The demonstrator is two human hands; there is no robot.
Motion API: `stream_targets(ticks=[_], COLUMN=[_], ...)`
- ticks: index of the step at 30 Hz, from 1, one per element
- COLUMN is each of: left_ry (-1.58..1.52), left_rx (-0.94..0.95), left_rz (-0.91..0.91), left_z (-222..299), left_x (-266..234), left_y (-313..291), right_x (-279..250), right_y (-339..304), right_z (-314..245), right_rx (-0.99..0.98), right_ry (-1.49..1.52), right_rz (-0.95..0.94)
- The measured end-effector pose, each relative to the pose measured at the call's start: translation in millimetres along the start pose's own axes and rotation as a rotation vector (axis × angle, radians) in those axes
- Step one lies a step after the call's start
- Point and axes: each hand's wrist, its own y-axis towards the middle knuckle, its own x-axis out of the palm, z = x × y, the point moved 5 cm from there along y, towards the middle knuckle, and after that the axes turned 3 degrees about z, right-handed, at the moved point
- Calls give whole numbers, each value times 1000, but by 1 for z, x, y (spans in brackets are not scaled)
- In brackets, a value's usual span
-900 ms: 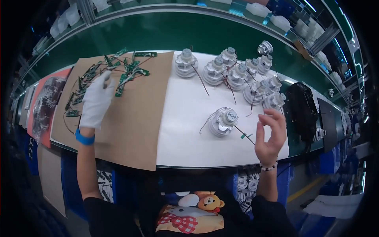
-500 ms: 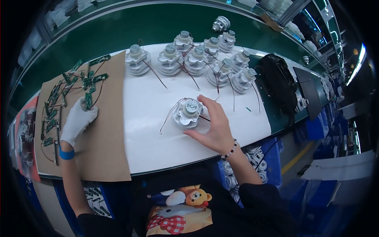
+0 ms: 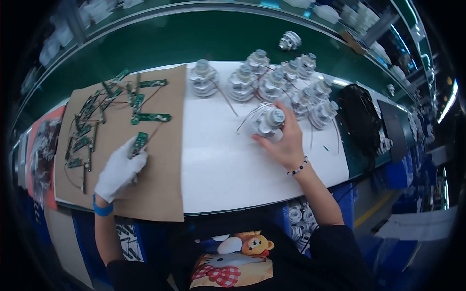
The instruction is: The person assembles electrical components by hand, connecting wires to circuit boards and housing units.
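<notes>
My left hand [image 3: 121,169], in a white glove, pinches a small green circuit board [image 3: 140,143] with a thin reddish-brown wire. It is over the brown cardboard sheet [image 3: 162,194], where several more wired boards [image 3: 153,118] lie scattered to the far side and left. My bare right hand [image 3: 287,143] grips a white motor unit [image 3: 267,121] from its right side, thumb near and fingers behind. The unit leans right, its round grey motor cap toward my fingers, and thin wires trail off its left. Whether its base touches the white sheet [image 3: 228,160] is unclear.
Several similar motor units [image 3: 242,83] stand beyond my right hand, their wires trailing. One more [image 3: 290,40] lies on the green surface behind. A black bag [image 3: 358,114] and a dark panel [image 3: 392,128] are at the right. Below the table edge, a blue bin holds white parts [image 3: 301,220].
My left hand has drawn the circuit board nearer to me. My right hand has closed on the motor unit, tilted it right and moved it farther away. The whole view has shifted.
</notes>
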Motion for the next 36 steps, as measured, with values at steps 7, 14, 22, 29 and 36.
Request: stream_targets(ticks=[7,14,22,29,36], left_ry=[124,346,725,947,780], left_rx=[74,12,435,520,268], left_rz=[383,66,-287,-125,-2], left_z=[2,36,68,66,57], left_x=[-24,7,48,37,25], left_y=[-16,-47,-60,-41,-8], right_x=[12,-14,-7,12,27], right_y=[19,-1,-36,-49,-48], right_z=[5,7,21,-1,4], right_rx=[23,143,901,982,990], right_ry=[-142,-145,856,1190,1215], right_rz=[-22,-71,-437,-644,-605])
